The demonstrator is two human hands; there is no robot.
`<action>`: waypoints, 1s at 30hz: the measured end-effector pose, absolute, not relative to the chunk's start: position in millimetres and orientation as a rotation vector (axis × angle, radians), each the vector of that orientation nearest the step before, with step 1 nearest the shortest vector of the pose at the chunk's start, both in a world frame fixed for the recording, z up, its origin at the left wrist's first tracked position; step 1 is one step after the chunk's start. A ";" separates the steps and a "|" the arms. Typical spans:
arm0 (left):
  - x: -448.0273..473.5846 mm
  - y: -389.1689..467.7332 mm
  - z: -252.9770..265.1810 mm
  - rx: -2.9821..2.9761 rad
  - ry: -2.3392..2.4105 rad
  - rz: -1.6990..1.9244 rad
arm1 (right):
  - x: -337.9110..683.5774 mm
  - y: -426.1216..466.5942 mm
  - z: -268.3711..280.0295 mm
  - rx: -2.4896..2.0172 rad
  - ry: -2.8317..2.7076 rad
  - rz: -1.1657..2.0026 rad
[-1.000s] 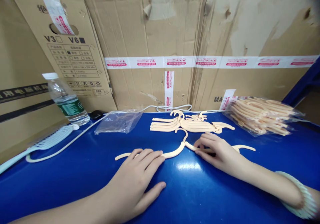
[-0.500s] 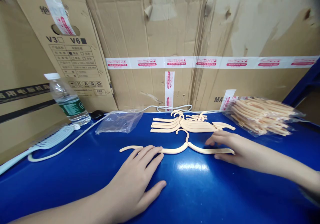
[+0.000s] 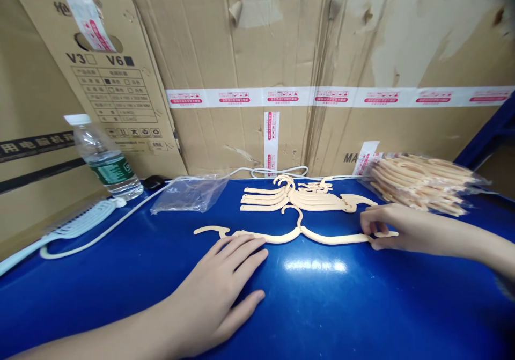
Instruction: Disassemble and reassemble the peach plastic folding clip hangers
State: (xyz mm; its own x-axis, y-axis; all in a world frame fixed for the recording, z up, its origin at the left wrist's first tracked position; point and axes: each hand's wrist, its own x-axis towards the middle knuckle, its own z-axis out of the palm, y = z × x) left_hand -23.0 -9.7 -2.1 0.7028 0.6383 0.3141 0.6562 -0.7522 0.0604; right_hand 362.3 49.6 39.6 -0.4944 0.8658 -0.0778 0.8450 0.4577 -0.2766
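Note:
A cream folding clothes hanger (image 3: 333, 239) lies on the blue table, its hook pointing away from me and its two arms spread sideways. My left hand (image 3: 225, 279) rests flat with fingers outstretched, the fingertips on the hanger's left arm and the thumb apart on the table. At the right end of the hanger, my right hand (image 3: 388, 228) is closed in a pinch on the jointed end piece, which partly sticks out past the fingers. Just behind lies a row of several similar folded hangers (image 3: 317, 201), with small loose cream pieces (image 3: 316, 186) beyond.
A clear bag packed with cream hanger parts (image 3: 422, 183) sits at the back right. Toward the left are a flat plastic bag (image 3: 189, 193), a water bottle (image 3: 107, 161), a pale blue hairbrush (image 3: 80, 220) and a white cable (image 3: 116, 231). Cardboard sheets (image 3: 241, 54) wall the back.
My right hand has moved to the right along the hanger and closed on its end piece, which now points outward. My left hand stays on the left arm, almost unmoved.

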 end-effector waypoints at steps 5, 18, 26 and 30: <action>-22.8 -9.2 -1.3 -2.851 -1.076 -0.475 | 364.0 53.8 40.3 -1.559 -2.636 0.305; -23.3 -10.1 -1.4 -2.840 -1.119 -0.480 | 362.9 59.4 39.7 -1.720 -2.649 0.362; -23.2 -10.7 -4.4 -2.766 -1.227 -0.446 | 359.1 60.3 39.5 -1.781 -2.631 0.363; -22.3 -11.7 -2.1 -2.756 -1.217 -0.452 | 358.6 59.8 38.7 -1.782 -2.634 0.343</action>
